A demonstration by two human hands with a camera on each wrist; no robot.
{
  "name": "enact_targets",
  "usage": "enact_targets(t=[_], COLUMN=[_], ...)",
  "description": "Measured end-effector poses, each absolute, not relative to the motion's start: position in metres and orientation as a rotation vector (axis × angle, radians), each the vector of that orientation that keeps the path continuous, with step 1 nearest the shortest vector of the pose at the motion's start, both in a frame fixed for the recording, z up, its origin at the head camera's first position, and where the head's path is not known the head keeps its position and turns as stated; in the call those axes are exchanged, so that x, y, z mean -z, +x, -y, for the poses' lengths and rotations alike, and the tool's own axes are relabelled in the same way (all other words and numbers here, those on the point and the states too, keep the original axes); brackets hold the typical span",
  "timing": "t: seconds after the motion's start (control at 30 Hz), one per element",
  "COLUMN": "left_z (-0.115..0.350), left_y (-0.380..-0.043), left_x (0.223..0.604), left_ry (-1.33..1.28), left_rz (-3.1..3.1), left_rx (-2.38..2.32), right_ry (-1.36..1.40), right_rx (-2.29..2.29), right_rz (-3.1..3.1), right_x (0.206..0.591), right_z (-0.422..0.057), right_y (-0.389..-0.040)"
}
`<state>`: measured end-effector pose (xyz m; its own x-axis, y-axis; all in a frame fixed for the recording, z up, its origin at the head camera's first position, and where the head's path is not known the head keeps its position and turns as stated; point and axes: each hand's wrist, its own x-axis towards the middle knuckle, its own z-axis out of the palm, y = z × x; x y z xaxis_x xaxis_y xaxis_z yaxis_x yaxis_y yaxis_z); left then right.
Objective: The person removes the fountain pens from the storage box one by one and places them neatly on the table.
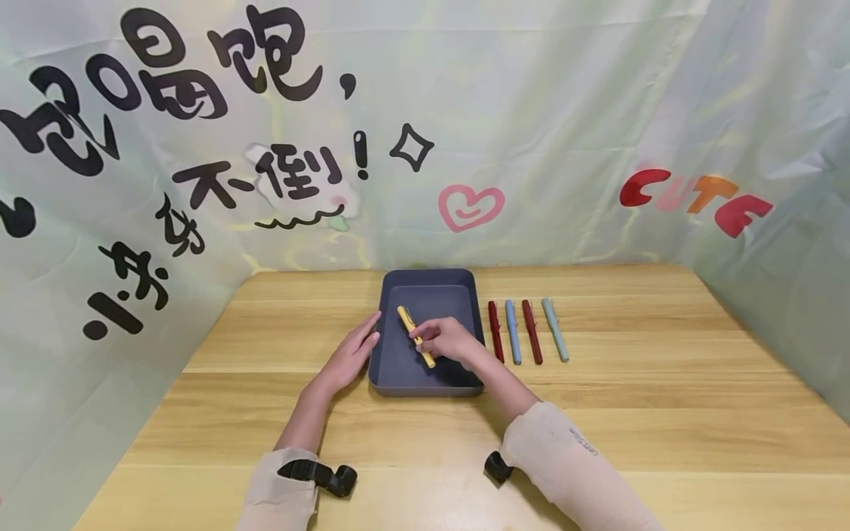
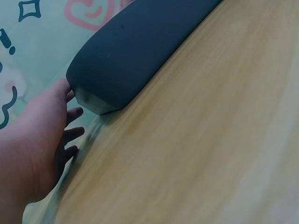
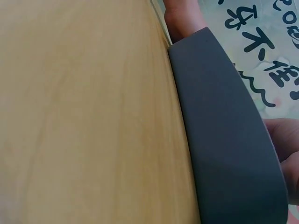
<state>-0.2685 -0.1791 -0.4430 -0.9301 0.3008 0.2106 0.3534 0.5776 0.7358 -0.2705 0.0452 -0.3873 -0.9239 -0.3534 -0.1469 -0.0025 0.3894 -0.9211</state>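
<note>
A yellow pen (image 1: 406, 318) with a clip lies slantwise within the dark grey tray (image 1: 392, 376). My right hand (image 1: 446, 341) reaches over the tray's right side and pinches this pen near its middle. Whether the pen touches the tray floor I cannot tell. In the right wrist view the tray wall hides most of the right hand (image 3: 287, 144). My left hand (image 1: 350, 357) is at the tray's left side, fingers extended along the wall. The left wrist view shows that hand (image 2: 37, 140) with fingers spread and straight at the tray's corner.
Right of the tray several pens lie in a row: a dark red pen (image 1: 496, 332), a blue pen (image 1: 513, 332), another dark red pen (image 1: 532, 332) and a light blue-green pen (image 1: 555, 330). The wooden table (image 1: 637, 413) meets a printed cloth backdrop (image 1: 558, 110) behind and at both sides.
</note>
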Motion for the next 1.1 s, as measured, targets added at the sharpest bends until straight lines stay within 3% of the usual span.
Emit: enact_targets(t=[1.1], left_z=[0.179], left_y=[-0.268], left_x=[0.443], left_ry=[-0.592], left_rz=[2.714], left_rx=[1.318], right_ry=[-0.335], right_rx=[1.589], right_rz=[-2.337], right_x=[0.378], right_z=[-0.071], right_y=[-0.260])
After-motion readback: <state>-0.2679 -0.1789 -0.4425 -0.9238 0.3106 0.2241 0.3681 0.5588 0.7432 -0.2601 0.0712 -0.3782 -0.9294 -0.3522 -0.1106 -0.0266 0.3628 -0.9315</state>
